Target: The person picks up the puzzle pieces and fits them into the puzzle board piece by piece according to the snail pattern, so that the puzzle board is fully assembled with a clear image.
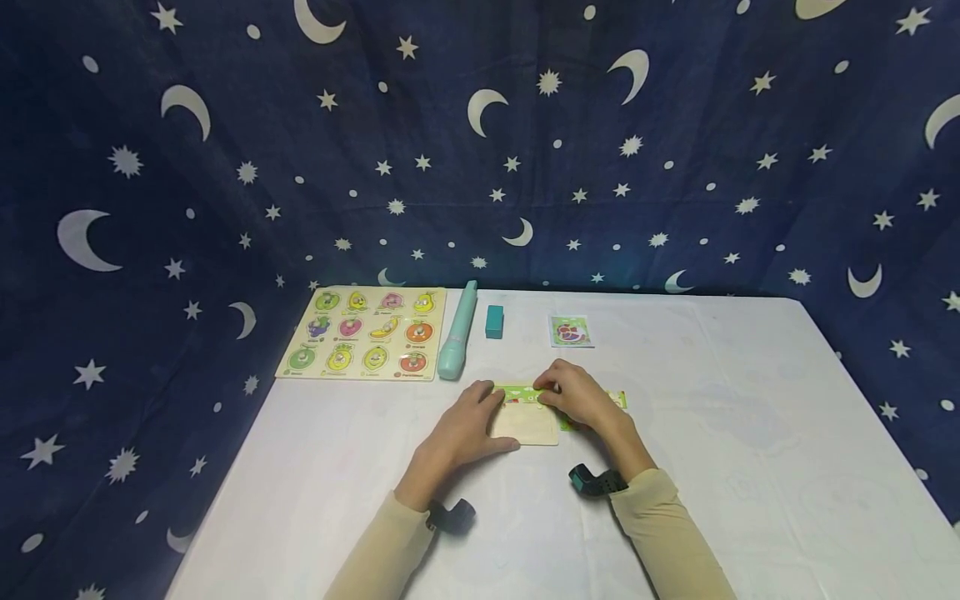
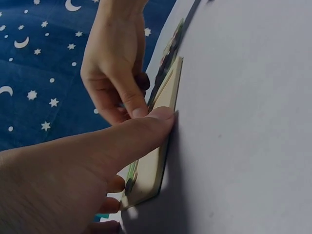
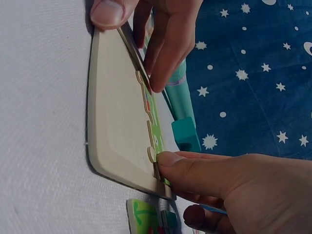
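A pale wooden puzzle board (image 1: 525, 431) lies flat on the table between both hands. Along its far edge sits a green puzzle strip (image 3: 155, 129) with knobbed, printed edges. My left hand (image 1: 461, 427) grips the board's left side, its thumb (image 2: 161, 114) on the near edge and its fingers toward the far edge. My right hand (image 1: 581, 398) pinches the right end of the strip between thumb and fingertips, close over the board's far right corner. Beside the board on the right, partly beneath my right hand, are loose green puzzle pieces (image 3: 141, 216).
Behind the board lie a turquoise pen-like device (image 1: 457, 333), a small teal block (image 1: 494, 322) and a square picture card (image 1: 572, 332). A fruit picture board (image 1: 363, 333) rests at the back left. Dark curtain (image 1: 480, 167) with moons and stars borders the white table (image 1: 750, 433).
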Demonstrator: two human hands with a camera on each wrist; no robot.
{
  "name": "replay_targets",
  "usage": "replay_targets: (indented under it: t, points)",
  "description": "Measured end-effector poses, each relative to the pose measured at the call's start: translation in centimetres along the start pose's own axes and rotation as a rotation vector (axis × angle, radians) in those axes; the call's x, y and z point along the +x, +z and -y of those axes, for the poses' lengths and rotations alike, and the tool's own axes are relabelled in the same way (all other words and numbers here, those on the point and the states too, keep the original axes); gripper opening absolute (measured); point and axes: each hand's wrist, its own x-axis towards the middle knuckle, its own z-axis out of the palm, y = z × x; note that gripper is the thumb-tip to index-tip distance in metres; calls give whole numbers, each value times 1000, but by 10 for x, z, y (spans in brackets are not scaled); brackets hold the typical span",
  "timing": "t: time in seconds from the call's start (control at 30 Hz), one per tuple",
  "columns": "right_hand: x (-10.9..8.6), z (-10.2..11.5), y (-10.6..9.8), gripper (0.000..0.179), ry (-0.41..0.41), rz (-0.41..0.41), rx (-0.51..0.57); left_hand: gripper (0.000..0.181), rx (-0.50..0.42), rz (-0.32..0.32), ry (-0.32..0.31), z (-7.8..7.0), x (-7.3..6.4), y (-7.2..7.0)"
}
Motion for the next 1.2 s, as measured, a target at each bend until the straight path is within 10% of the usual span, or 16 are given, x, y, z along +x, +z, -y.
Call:
replay_targets:
  t: [1.2]
  points:
    - [-7, -9, -19, 27, 99, -49, 27, 88, -94, 22, -30, 11, -2, -2]
